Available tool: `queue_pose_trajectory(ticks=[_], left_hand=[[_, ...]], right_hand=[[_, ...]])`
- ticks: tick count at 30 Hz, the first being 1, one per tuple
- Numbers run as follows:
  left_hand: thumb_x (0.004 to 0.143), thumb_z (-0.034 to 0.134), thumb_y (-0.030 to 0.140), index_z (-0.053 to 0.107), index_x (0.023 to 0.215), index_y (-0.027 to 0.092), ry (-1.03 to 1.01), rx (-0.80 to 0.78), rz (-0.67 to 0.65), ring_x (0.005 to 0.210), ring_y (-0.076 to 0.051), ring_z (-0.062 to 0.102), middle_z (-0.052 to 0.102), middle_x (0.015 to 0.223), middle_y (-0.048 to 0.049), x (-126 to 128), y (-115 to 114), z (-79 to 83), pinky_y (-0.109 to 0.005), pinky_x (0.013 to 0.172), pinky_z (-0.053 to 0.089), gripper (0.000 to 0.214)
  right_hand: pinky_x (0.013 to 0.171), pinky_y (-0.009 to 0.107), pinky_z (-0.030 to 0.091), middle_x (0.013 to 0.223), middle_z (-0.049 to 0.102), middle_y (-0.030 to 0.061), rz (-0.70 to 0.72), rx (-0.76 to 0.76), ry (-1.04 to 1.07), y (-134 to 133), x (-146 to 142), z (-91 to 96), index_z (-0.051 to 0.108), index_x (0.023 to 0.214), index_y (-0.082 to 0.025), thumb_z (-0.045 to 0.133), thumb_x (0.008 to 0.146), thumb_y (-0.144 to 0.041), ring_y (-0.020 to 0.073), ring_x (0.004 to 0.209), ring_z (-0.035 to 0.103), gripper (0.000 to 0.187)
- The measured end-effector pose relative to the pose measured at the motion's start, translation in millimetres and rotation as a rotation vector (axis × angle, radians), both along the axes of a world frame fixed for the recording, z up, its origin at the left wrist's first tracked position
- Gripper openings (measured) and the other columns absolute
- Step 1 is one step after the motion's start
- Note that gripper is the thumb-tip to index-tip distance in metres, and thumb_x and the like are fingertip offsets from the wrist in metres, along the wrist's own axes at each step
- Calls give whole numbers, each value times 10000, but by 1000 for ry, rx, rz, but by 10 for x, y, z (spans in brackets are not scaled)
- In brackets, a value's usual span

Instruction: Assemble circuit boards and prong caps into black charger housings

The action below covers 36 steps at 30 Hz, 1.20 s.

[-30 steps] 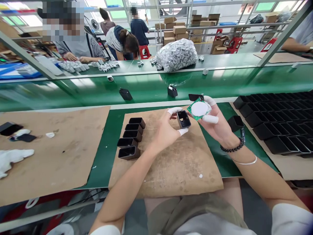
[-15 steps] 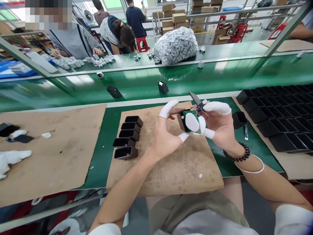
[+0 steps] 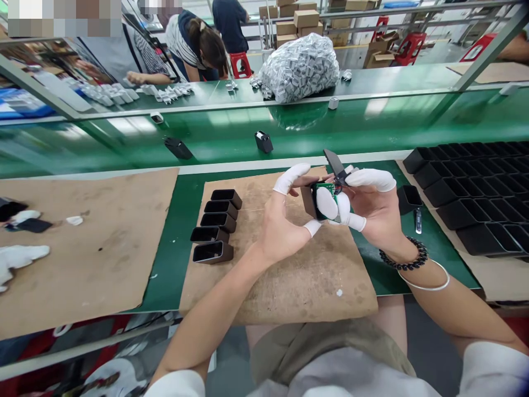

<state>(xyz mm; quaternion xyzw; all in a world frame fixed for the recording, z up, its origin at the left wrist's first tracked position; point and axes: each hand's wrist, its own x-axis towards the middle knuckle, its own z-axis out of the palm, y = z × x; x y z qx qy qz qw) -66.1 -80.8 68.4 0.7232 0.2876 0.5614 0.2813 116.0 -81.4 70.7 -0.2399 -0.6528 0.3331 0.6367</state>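
Observation:
My left hand [image 3: 285, 218], with white finger cots on thumb and finger, is closed around a black plastic housing [image 3: 308, 202] held above the brown cardboard. In my right hand [image 3: 370, 207], also with white finger cots, is a green circuit board [image 3: 324, 190] bearing a white oval pad [image 3: 327, 204]. A black end cap [image 3: 334, 164] hangs by the board at an upward tilt, near my right fingers. The board sits at the housing's open mouth, partly inside it. How deep it reaches is hidden.
Several empty black housings [image 3: 218, 222] stand in a column on the cardboard [image 3: 289, 292]. Many more [image 3: 475, 193] fill the right side, near a small cutter [image 3: 418, 220]. Black units [image 3: 263, 141] lie on the green conveyor [image 3: 215, 146]. Beyond is a bag of white parts [image 3: 300, 69].
Both hands, with the housing and board, have shifted slightly to the right in view. The black units on the conveyor have moved left. The board's position at the mouth looks much the same.

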Motion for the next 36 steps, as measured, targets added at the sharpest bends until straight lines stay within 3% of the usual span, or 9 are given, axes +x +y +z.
queue_pose_trajectory(ticks=[17, 28, 31, 36], left_hand=[[753, 849, 266, 454, 1399, 339, -71, 24, -10, 1214, -283, 655, 689, 1275, -49, 19, 18, -66, -490, 1020, 526, 761], [761, 856, 323, 447, 1390, 349, -112, 56, -46, 1257, -278, 639, 688, 1274, -35, 32, 67, -130, -454, 1023, 516, 751], [763, 857, 337, 442, 1382, 347, -106, 27, -52, 1235, -266, 652, 679, 1286, -42, 33, 83, -154, -444, 1015, 526, 745], [753, 862, 368, 403, 1387, 308, -71, -43, -47, 1234, -272, 651, 669, 1310, -77, 43, 78, -170, -439, 1031, 523, 785]], right_hand=[[1007, 431, 606, 1097, 690, 11, -56, -59, -30, -15, -20, 11, 643, 1041, -328, 903, 698, -445, 228, 1089, 691, 447], [1058, 473, 582, 1157, 710, -1, -53, -9, -111, -20, 20, -32, 662, 1114, -384, 892, 702, -289, 266, 1146, 687, 481], [1074, 450, 570, 1215, 711, -7, -20, 33, -139, -23, 26, -27, 651, 1168, -358, 843, 759, -218, 239, 1184, 680, 473], [1033, 443, 595, 1187, 722, 27, -23, -47, -71, -24, -9, -21, 658, 1094, -289, 883, 717, -270, 250, 1151, 700, 440]])
